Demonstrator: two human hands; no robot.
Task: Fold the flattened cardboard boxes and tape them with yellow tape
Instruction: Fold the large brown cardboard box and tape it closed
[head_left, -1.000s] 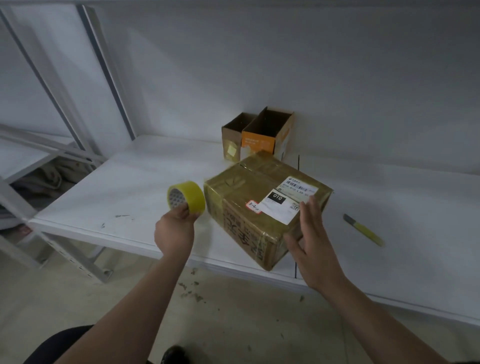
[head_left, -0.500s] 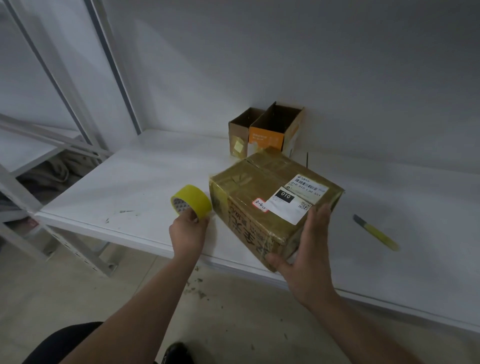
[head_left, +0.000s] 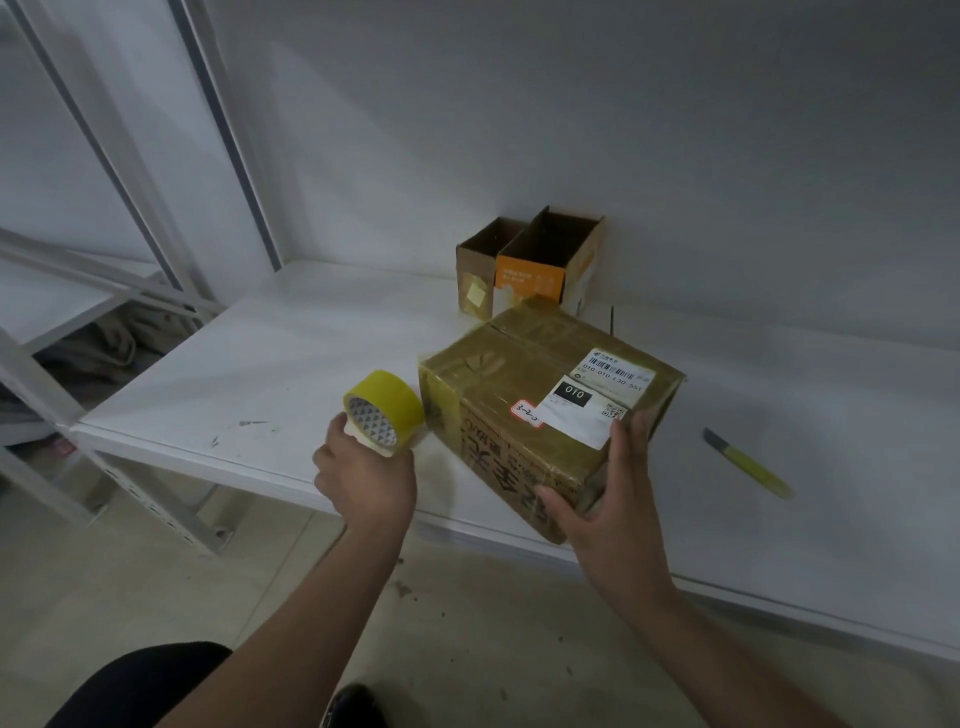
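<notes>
While left hand (head_left: 363, 483) grips tape (head_left: 388, 401), right (head_left: 613, 514) clasps box (head_left: 514, 379).

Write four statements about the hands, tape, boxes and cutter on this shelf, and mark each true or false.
1. The left hand grips the yellow tape roll. True.
2. The right hand holds the taped cardboard box at its near corner. True.
3. The cutter lies on top of the box. False: it lies on the white shelf, right of the box and apart from it.
4. The two small boxes by the wall are closed. False: both are open on top.
</notes>
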